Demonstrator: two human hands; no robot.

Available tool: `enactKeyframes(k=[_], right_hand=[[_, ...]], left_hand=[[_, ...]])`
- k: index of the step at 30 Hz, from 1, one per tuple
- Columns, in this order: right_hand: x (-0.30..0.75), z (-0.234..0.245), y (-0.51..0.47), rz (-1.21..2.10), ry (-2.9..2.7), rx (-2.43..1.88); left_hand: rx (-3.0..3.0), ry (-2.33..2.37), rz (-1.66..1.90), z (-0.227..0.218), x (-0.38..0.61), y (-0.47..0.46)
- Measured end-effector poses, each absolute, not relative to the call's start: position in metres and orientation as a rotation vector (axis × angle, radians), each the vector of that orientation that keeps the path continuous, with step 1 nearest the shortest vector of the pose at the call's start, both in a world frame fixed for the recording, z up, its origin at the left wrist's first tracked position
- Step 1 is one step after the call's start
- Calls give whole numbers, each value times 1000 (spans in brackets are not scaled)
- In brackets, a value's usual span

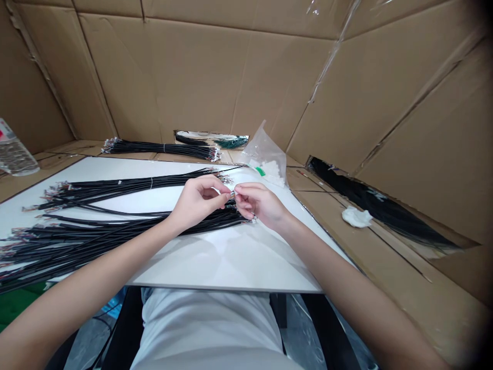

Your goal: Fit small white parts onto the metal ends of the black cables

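Observation:
My left hand [197, 200] and my right hand [259, 203] meet above the white board [215, 262], fingertips pinched together on the end of a black cable [232, 195] with small terminals. The cable runs left from the pinch into a loose pile of black cables [96, 231] lying on the board under my left forearm. A second bunch of black cables [127, 186] lies just beyond my left hand. A small white part sits by the heel of my right hand; I cannot tell if the hand holds it.
A clear plastic bag [265, 156] with small white parts stands past my hands. Another tied cable bundle [162, 148] lies at the back by the cardboard wall [200, 77]. A plastic bottle [13, 151] is far left, a white wad [356, 217] on the right.

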State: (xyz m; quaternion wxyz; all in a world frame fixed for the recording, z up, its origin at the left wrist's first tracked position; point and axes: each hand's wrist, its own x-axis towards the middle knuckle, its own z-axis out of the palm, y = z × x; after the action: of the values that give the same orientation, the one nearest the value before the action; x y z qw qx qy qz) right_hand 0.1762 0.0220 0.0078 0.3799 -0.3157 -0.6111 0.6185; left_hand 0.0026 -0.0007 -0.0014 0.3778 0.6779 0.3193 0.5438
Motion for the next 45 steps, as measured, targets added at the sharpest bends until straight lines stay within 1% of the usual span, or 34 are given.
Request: enactKeyframes(k=[9,13,16,29,40,45], right_hand=[[175,5,21,1702,-1536,-747],[173,4,20,1698,-1520,-749],[172,4,19,1684,-1516,-768],[169,1,16,1558,-1565,-832],[169,-1,20,1576,-1548,-806],[171,0,19,1562,-1557,-828]], left_hand=[[2404,848,1607,-5,1,-3],[2565,841,1622,-7,0,-3],[2637,920,1573,-8,0,-3],[2747,1100,1457,-14,0,-2],[2496,1009,1616,-7,3,-5],[2566,993,1535,-6,1,-4]])
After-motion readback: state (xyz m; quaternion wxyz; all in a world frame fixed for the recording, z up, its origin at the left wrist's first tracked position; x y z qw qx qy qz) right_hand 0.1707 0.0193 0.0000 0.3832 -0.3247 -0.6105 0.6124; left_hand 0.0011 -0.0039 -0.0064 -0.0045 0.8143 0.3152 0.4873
